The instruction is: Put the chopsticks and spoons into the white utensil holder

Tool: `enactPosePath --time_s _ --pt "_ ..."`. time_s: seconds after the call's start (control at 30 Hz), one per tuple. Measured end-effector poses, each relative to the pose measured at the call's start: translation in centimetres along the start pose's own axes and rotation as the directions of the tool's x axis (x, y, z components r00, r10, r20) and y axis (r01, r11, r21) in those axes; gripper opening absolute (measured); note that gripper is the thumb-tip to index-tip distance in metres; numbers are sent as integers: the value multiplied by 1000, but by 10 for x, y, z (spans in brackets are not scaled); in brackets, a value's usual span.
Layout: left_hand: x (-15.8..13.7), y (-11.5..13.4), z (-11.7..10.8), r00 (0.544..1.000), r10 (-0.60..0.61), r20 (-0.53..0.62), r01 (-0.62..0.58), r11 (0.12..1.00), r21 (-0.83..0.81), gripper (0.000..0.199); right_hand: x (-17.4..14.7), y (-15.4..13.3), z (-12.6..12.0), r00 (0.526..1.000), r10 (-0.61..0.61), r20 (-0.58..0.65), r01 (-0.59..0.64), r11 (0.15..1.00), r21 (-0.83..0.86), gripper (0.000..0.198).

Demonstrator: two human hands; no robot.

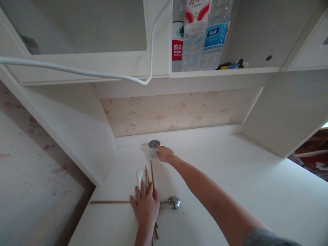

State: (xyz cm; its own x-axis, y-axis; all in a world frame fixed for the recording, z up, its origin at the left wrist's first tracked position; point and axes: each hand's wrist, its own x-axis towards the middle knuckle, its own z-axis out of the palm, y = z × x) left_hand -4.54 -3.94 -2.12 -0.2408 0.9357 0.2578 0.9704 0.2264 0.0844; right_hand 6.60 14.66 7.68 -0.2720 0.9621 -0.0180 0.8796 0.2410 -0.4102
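Observation:
My right hand reaches toward the back of the white surface and grips the rim of a small grey-and-white utensil holder, with holes visible in its bottom. Flat on the surface, my left hand lies with spread fingers over several wooden chopsticks. One chopstick points sideways to the left from under it. A white spoon lies just ahead of its fingers. To its right lies a metal spoon or ladle, its handle running toward my hand. My left palm hides the middle of these things.
Above the white desk surface hangs a white cabinet shelf holding several plastic bottles. A white cable loops across the upper left. Side panels stand at left and right, with flowered wallpaper behind.

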Motion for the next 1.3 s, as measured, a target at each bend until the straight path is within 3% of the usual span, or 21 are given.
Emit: enactPosePath --time_s 0.27,0.53,0.63,0.8,0.97,1.13,1.3 --pt "2 -12 9 995 29 -93 -46 982 -186 37 -26 22 -7 979 -73 -191 90 993 81 23" --pt "4 -49 17 984 42 -173 -139 787 -601 41 -133 68 -15 947 -85 -309 161 959 231 23" --pt "-5 -60 10 983 21 -182 -139 730 -669 41 -175 86 -11 934 -50 -354 173 930 324 25" --pt "-39 -76 2 994 6 -108 -79 722 -687 38 -223 114 -3 922 29 -386 134 912 387 26" --pt "-72 -82 2 998 -20 -63 -29 723 -690 40 -236 129 7 924 22 -382 106 945 310 25" --pt "-70 -79 -3 996 -90 16 74 697 -713 42 -236 128 17 926 0 -377 120 948 295 27" --pt "-69 -76 -6 998 -54 23 54 694 -717 43 -238 126 20 918 70 -390 66 943 325 32"
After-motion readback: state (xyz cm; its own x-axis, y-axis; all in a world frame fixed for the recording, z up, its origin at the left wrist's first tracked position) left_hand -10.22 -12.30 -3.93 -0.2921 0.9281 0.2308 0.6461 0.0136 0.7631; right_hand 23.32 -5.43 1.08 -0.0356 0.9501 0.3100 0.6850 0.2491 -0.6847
